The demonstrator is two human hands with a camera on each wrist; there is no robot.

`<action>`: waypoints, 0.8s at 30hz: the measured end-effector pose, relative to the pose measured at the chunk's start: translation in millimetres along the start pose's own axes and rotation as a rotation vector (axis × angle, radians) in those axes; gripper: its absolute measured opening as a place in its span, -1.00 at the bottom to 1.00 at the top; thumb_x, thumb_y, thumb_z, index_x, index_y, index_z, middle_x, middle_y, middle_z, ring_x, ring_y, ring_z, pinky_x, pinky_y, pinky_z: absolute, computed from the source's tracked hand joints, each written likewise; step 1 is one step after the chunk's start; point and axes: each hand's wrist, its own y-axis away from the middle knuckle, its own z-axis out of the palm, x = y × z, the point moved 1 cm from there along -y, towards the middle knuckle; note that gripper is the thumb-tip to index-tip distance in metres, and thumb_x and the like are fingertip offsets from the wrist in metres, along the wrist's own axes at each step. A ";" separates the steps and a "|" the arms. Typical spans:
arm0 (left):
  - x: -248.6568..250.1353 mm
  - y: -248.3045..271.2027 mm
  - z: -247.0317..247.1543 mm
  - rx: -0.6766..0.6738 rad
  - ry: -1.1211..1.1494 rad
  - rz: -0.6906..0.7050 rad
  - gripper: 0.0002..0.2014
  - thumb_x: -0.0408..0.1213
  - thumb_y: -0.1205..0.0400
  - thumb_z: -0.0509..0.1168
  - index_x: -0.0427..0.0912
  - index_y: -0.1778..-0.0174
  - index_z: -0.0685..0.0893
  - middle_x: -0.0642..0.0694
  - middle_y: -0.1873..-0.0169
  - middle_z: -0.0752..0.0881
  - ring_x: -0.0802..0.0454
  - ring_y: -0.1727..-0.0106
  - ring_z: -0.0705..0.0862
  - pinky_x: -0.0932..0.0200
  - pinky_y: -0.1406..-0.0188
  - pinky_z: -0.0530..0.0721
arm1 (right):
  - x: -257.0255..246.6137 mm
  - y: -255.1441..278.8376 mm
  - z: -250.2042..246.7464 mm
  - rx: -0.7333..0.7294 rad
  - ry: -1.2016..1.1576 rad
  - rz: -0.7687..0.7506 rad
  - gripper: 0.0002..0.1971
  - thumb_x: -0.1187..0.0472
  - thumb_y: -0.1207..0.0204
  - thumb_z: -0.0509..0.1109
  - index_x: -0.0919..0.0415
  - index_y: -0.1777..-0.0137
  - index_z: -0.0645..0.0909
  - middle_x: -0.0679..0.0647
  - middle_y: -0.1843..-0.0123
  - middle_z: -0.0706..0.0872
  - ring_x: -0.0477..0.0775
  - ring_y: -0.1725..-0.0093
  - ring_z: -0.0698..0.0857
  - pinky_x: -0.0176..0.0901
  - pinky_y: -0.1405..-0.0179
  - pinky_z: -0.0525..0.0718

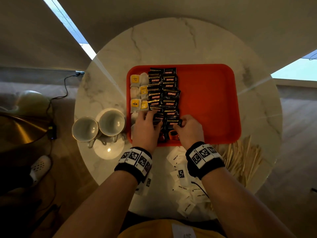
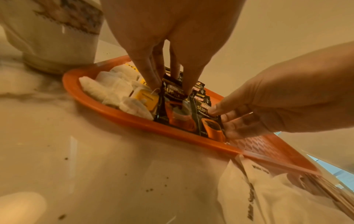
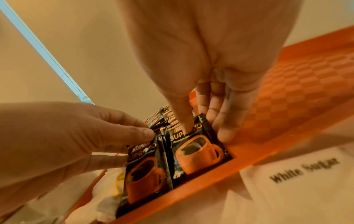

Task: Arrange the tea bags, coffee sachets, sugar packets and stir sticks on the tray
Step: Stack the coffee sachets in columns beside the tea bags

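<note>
Both hands worked at the orange tray's (image 1: 205,103) near edge: the left hand (image 1: 145,129) pinched one Kopiko coffee sachet (image 3: 145,171), and the right hand (image 1: 188,129) pinched the neighbouring sachet (image 3: 199,153); tea bags (image 1: 139,93) lined the tray's left edge.

The orange plastic tray (image 1: 205,103) sits mid-table on the round marble table (image 1: 171,40). In its left part, paper tea bags (image 1: 137,93) lie leftmost, with two columns of black coffee sachets (image 1: 163,93) just right of them. Two white ceramic cups (image 1: 99,126) stand left of the tray. White paper sugar packets (image 1: 185,186) lie before it, thin wooden stir sticks (image 1: 240,158) to their right.
</note>
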 end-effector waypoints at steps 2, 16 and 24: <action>0.4 0.7 0.2 0.002 -0.007 -0.002 -0.53 -0.08 -0.68 0.40 -0.02 -0.52 0.55 -0.09 -0.44 0.52 -0.10 -0.39 0.61 -0.25 -0.29 0.71 | 0.7 0.6 -0.1 -0.006 0.038 -0.021 -0.69 0.04 -0.57 0.50 -0.03 -0.28 0.60 -0.05 -0.08 0.70 0.05 -0.05 0.74 0.13 -0.08 0.79; 4.5 -6.1 -2.4 -0.026 -0.112 0.044 -0.53 0.06 -0.71 0.33 0.06 -0.55 0.56 -0.09 -0.61 0.31 -0.11 -0.62 0.34 -0.23 -0.40 0.65 | -49.7 -32.9 -27.5 -0.015 0.050 -0.137 -0.39 0.09 -0.67 0.34 -0.06 -0.70 0.27 0.08 -0.46 0.50 0.09 -0.35 0.59 -0.03 -0.29 0.63; 2.7 -2.0 -6.7 0.019 -0.049 0.049 -0.49 0.06 -0.70 0.34 -0.02 -0.55 0.53 -0.12 -0.58 0.36 -0.10 -0.61 0.34 -0.11 -0.41 0.57 | -17.9 -10.2 -32.4 -0.012 0.022 -0.118 -0.51 0.00 -0.65 0.38 -0.01 -0.57 0.45 -0.01 -0.35 0.60 0.01 -0.27 0.64 0.03 -0.27 0.70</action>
